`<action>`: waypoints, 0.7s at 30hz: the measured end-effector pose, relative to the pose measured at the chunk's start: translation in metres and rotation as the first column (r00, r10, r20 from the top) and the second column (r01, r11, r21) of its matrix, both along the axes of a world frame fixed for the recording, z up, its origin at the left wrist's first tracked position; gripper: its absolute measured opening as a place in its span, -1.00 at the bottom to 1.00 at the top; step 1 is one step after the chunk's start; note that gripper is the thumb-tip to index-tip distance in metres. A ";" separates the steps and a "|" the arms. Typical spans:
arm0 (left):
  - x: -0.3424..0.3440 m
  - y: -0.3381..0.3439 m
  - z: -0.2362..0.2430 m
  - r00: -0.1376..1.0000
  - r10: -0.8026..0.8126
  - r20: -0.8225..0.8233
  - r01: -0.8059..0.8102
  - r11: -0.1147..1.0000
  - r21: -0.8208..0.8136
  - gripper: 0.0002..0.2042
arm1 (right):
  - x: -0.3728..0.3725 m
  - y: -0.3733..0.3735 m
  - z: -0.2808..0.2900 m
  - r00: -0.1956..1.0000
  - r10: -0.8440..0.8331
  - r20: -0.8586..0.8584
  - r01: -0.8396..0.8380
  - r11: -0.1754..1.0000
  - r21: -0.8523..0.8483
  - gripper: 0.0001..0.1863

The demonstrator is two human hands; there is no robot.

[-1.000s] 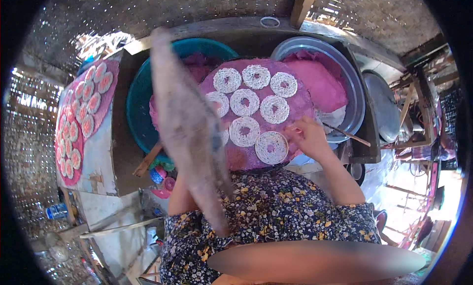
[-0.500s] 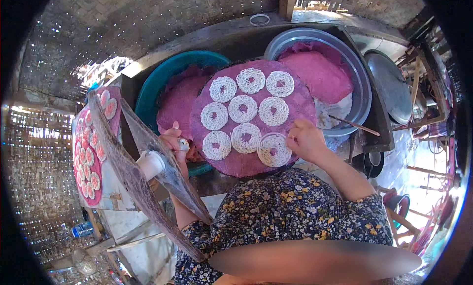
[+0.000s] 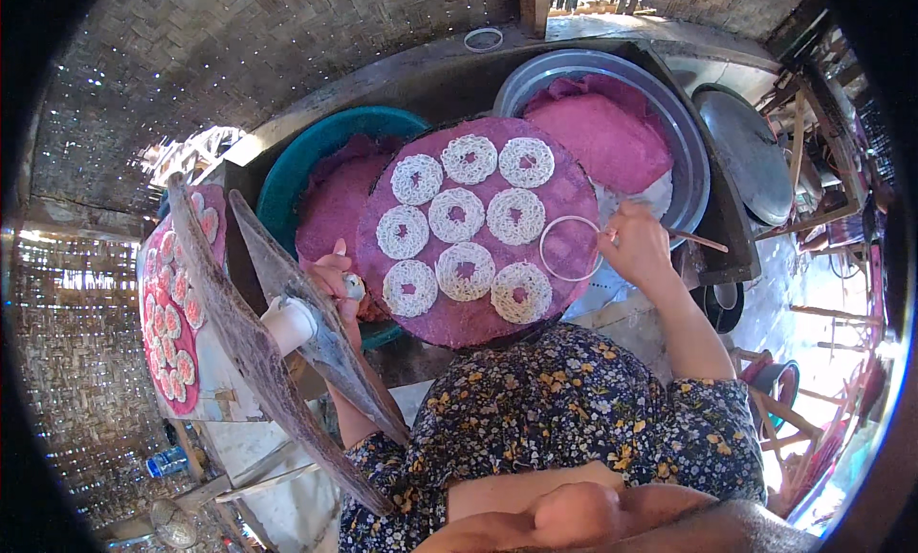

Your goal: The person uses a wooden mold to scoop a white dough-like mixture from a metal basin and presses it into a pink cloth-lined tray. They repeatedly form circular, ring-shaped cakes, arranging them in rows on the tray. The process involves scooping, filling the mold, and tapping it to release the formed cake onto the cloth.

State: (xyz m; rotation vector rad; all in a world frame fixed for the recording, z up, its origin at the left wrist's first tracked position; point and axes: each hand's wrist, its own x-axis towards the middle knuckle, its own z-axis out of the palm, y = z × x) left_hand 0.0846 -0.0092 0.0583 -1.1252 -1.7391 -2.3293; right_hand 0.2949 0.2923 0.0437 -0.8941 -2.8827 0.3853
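My right hand (image 3: 639, 247) pinches a thin white ring (image 3: 542, 251) by its right side, over the right part of a round, pink cloth-covered tray (image 3: 564, 185). Several white, lacy noodle-like discs (image 3: 516, 216) with holes in their middles lie on this tray in rows. At the tray's left edge, my left hand (image 3: 333, 276) is closed around part of a wooden press (image 3: 273, 266) with two long dark boards and a white cylinder (image 3: 289, 325) between them. The boards hide part of my left forearm. A small pale, rounded end (image 3: 354, 287) shows beside my left fingers.
A teal basin (image 3: 277, 185) with pink cloth stands behind the tray's left side; a grey basin (image 3: 703, 161) holding pink cloth and white material is at the right. A stick (image 3: 703, 240) crosses its rim. Pink-and-white discs (image 3: 172, 322) lie at far left; a dark lid (image 3: 741, 151) leans at right.
My right hand has lifted the ring off the front right disc and carried it right and slightly away from me. The left hand still holds the press.
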 end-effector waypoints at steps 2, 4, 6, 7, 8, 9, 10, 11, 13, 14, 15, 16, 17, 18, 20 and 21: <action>0.001 0.001 0.002 1.000 0.002 -0.028 -0.002 1.000 -0.014 -0.69 | -0.003 -0.004 0.001 1.000 -0.006 0.019 0.006 1.000 -0.023 -0.82; 0.003 0.001 0.005 0.999 0.005 -0.037 -0.006 0.999 -0.035 -0.69 | -0.004 -0.005 0.001 1.000 -0.003 0.021 0.004 0.999 -0.043 -0.82; 0.005 0.001 0.009 1.000 0.006 -0.026 -0.008 0.998 -0.065 -0.68 | -0.003 -0.004 0.000 1.000 0.004 0.005 -0.004 0.998 -0.060 -0.81; 0.003 0.000 0.006 0.997 -0.012 -0.081 0.005 0.996 -0.087 -0.71 | -0.003 -0.004 0.001 1.000 -0.012 0.009 0.013 0.998 -0.057 -0.80; -0.001 0.000 0.003 0.990 -0.034 -0.136 0.019 0.994 -0.109 -0.74 | -0.001 -0.004 0.003 0.999 -0.032 0.012 0.032 0.998 -0.053 -0.78; -0.005 0.002 -0.002 0.980 -0.059 -0.190 0.034 0.991 -0.132 -0.76 | 0.001 -0.004 0.006 0.998 -0.053 0.014 0.054 0.997 -0.050 -0.77; -0.005 0.005 -0.007 0.982 0.024 -0.187 -0.064 0.975 -0.211 -0.72 | 0.003 -0.004 0.008 0.998 -0.040 -0.048 0.038 0.999 -0.034 -0.74; -0.001 0.006 -0.013 0.974 0.123 -0.189 -0.176 0.940 -0.293 -0.69 | 0.003 -0.004 0.014 0.994 -0.008 -0.107 0.006 1.000 -0.019 -0.71; 0.010 0.016 -0.031 0.926 0.312 -0.212 -0.375 0.816 -0.439 -0.60 | 0.002 -0.012 0.034 0.973 0.075 -0.218 -0.114 0.978 -0.175 -0.60; 0.012 0.031 -0.041 0.898 0.376 -0.229 -0.440 0.747 -0.498 -0.55 | 0.001 -0.022 0.048 0.957 0.090 -0.274 -0.182 0.926 -0.331 -0.52; 0.012 0.046 -0.045 0.947 0.320 -0.019 -0.292 0.837 -0.463 -0.53 | 0.000 -0.032 0.057 0.938 0.096 -0.333 -0.254 0.844 -0.473 -0.42; 0.014 0.060 -0.042 0.946 0.265 0.185 -0.174 0.900 -0.401 -0.49 | -0.001 -0.044 0.061 0.907 0.119 -0.405 -0.380 0.645 -0.663 -0.33; 0.017 0.076 -0.028 0.984 0.170 0.060 -0.134 0.913 -0.386 -0.47 | -0.003 -0.055 0.063 0.871 0.132 -0.474 -0.486 0.383 -0.786 -0.24; 0.021 0.093 -0.016 0.996 0.063 -0.062 -0.081 0.927 -0.365 -0.43 | -0.001 -0.060 0.060 0.876 0.098 -0.472 -0.482 0.201 -0.853 -0.17; 0.028 0.120 0.019 0.835 -0.168 -0.525 -0.226 0.765 -0.604 -0.36 | 0.010 -0.061 0.056 0.936 -0.007 -0.353 -0.353 -0.054 -0.934 -0.05; 0.027 0.127 0.032 0.868 -0.301 -0.394 -0.074 0.708 -0.703 -0.33 | 0.016 -0.054 0.053 0.968 -0.053 -0.246 -0.251 -0.132 -0.959 -0.01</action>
